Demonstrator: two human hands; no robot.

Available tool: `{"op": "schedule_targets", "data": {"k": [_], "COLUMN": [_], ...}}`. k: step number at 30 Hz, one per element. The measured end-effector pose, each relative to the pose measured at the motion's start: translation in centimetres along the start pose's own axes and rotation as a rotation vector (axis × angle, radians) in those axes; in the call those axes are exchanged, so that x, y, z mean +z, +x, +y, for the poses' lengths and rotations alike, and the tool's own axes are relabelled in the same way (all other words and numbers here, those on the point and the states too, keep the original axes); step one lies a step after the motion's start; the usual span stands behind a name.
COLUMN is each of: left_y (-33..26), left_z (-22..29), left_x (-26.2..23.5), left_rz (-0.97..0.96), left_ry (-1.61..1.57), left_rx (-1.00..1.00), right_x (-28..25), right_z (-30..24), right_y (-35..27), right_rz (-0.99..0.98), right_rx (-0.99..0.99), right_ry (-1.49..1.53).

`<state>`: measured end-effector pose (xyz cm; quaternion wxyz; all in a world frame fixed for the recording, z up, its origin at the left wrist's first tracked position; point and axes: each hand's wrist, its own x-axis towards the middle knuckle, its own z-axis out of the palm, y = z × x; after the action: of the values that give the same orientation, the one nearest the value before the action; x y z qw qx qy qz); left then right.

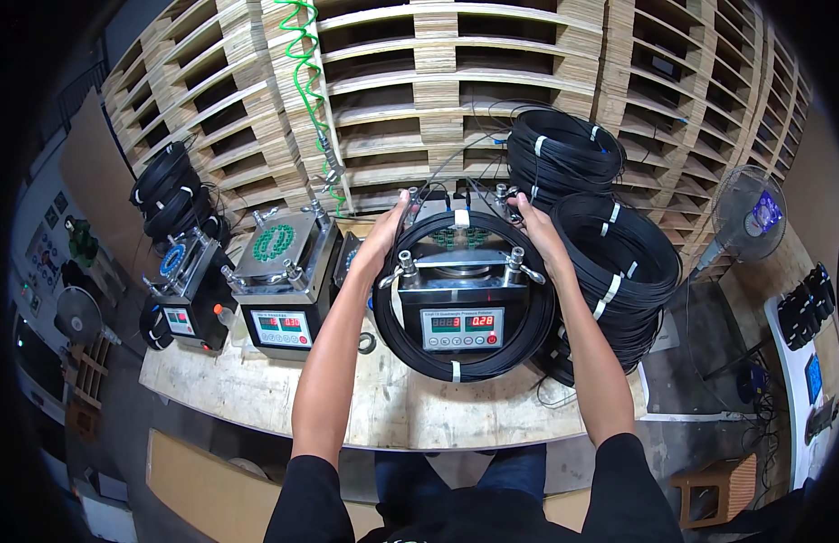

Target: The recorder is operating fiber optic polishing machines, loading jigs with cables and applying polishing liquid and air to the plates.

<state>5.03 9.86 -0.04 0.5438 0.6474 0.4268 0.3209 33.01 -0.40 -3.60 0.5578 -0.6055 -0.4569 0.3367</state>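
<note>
A ring-shaped coil of black cable (pixel 403 342), bound with white ties, is held up by both hands in front of a polishing machine (pixel 463 297). My left hand (pixel 384 237) grips its upper left side and my right hand (pixel 541 235) its upper right side. Both thumbs point up; most other fingers are hidden behind the coil. Through the ring show the machine's red-lit display, two front clamp knobs and a plate with green fittings. At the top of the coil, thin cable ends with small blue parts lie near the machine's back.
Stacked black cable coils (pixel 610 262) stand right of the machine, with more coils (pixel 173 195) at the back left. Two similar machines (pixel 279 271) (pixel 180 290) sit to the left on the wooden table (pixel 257 385). A green spiral hose (pixel 302 68) hangs before wooden pallets (pixel 438 63). A fan (pixel 750 213) stands right.
</note>
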Motion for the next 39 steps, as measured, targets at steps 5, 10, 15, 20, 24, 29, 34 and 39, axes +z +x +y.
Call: {"op": "schedule_targets", "data": {"k": [5,10,15,20,24,29,34,39], "left_y": [0.2,0.6,0.6,0.5,0.5,-0.6,0.6,0.8], "left_z": [-0.3,-0.7,-0.9,-0.5,-0.4,0.7,-0.6,-0.8], "left_x": [-0.1,0.3,-0.2,0.0,-0.5,0.6,0.0,-0.3], "left_rz": [0.004,0.041,0.000,-0.074,-0.069,-0.031,-0.007,-0.031], "left_ry": [-0.019,-0.061,-0.068,-0.061,-0.025,-0.038,-0.072,-0.112], "left_rx": [0.058,0.066,0.085,0.007,-0.054,0.002,-0.046,-0.071], "right_x": [0.3,0.3,0.5,0.1,0.6,0.4,0.4,0.7], "right_z": [-1.2,-1.4,-1.2,-0.8,-1.0,-0.3,-0.9,-1.5], "right_y": [-0.8,-1.1,-1.0,-0.6,-0.7,-0.3,-0.5,-1.1], "right_rz": [-0.031,0.005,0.005,0.005,0.019,0.003,0.001,0.046], "right_rx": [0.052,0.041,0.032,0.034,0.036,-0.024,0.044,0.037], "right_ry": [-0.012,0.059,0.063,0.071,0.062,0.115,0.116,0.092]}}
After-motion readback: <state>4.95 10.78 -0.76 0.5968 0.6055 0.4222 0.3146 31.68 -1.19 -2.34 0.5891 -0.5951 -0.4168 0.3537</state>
